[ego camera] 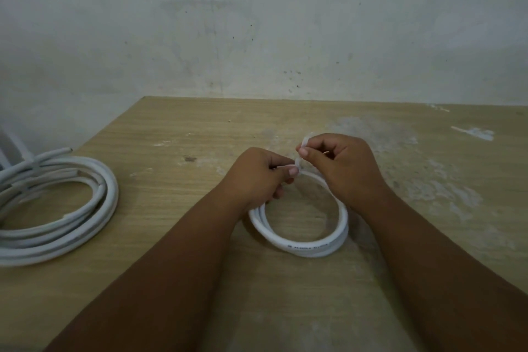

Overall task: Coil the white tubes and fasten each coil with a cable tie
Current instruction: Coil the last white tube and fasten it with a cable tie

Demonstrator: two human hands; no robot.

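I saw the small coil of white plastic tube lying flat on the tan wood-grain counter, near its middle, under both hands. The left hand had its grip pinched on the thin translucent white cable tie at the coil's far side. The right hand pinched the tie's free tail just above. I judged the tube light but springy (it would want to unwind), so holding it at the tie seemed best. A larger bundle of white tubes lay well apart at the left.
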